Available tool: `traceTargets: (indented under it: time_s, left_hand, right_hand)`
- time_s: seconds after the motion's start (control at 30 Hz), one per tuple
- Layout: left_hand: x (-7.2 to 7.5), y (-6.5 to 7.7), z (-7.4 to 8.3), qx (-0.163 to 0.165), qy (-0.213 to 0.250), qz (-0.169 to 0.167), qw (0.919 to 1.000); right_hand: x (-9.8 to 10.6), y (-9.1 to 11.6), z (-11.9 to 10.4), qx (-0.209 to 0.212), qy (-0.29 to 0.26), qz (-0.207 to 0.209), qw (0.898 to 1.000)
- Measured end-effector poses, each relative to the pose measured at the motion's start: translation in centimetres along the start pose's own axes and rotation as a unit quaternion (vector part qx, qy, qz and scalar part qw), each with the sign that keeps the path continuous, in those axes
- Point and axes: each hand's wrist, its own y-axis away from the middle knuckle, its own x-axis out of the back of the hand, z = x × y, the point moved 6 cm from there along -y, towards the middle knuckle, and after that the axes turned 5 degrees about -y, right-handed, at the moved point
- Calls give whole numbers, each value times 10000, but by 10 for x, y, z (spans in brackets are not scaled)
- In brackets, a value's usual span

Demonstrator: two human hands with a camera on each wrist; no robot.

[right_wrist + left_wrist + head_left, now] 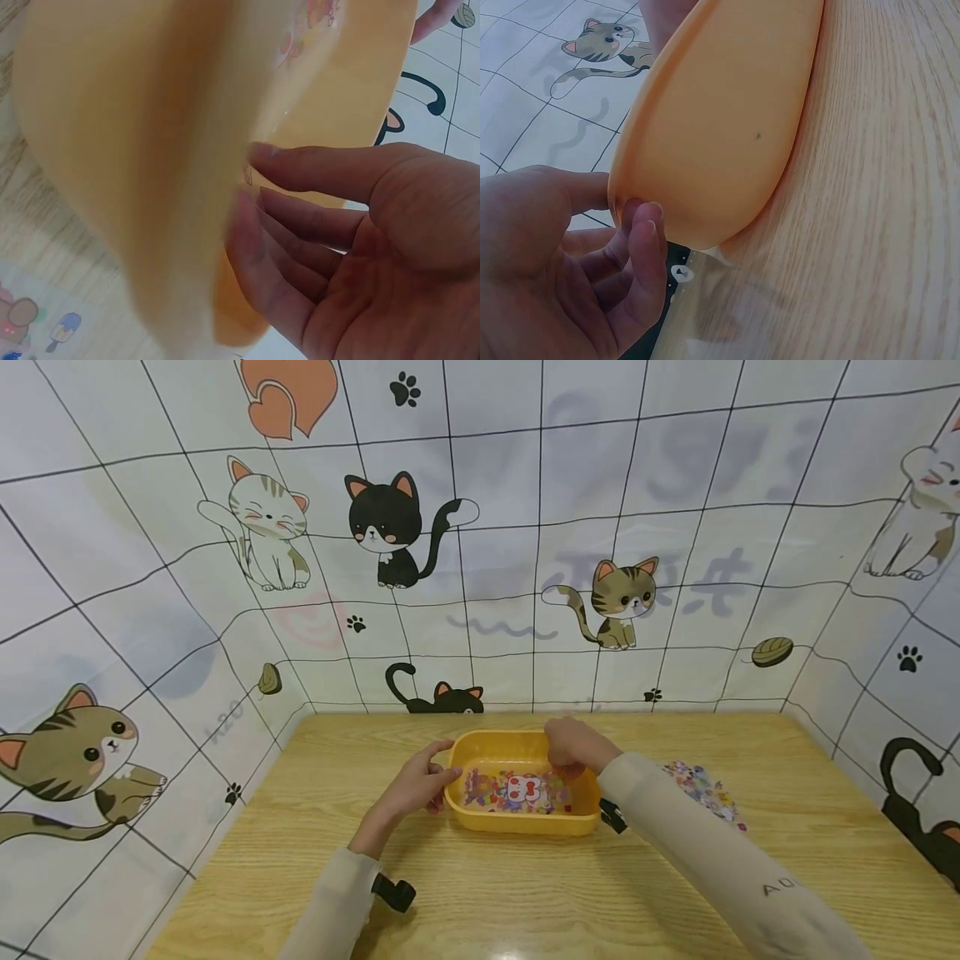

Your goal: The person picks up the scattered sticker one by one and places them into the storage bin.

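A yellow plastic basin (517,823) stands on the table, its inside bottom covered with colourful small pictures around a white cartoon face with a red bow. My left hand (420,781) grips its left end, thumb over the rim and fingers outside, as the left wrist view also shows. My right hand (581,747) reaches over the right part of the basin with fingers pointing down inside. In the right wrist view, the thumb and forefinger of that hand (322,232) pinch a small clear piece (249,175), mostly hidden; I cannot tell its kind.
On the wooden table (480,893), right of the basin, lies a spread of small colourful stickers (705,789), partly behind the right sleeve. A white cloth with cartoon cats (390,527) hangs behind the table and along both sides.
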Motion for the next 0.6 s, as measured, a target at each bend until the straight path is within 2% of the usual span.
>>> traceTargets:
  time_s: [0.23, 0.5, 0.6]
  left_hand:
    - [0, -1, 0, -23, 22, -41, 10000]
    - [1, -1, -2, -110, 40, -70, 9999]
    - [1, -1, -1, -136, 66, -79, 9999]
  right_hand:
    - [-3, 0, 5, -175, -79, -320, 9993]
    - [5, 12, -1, -40, -118, -563, 9983]
    - [11, 19, -5, 223, -136, -508, 9984]
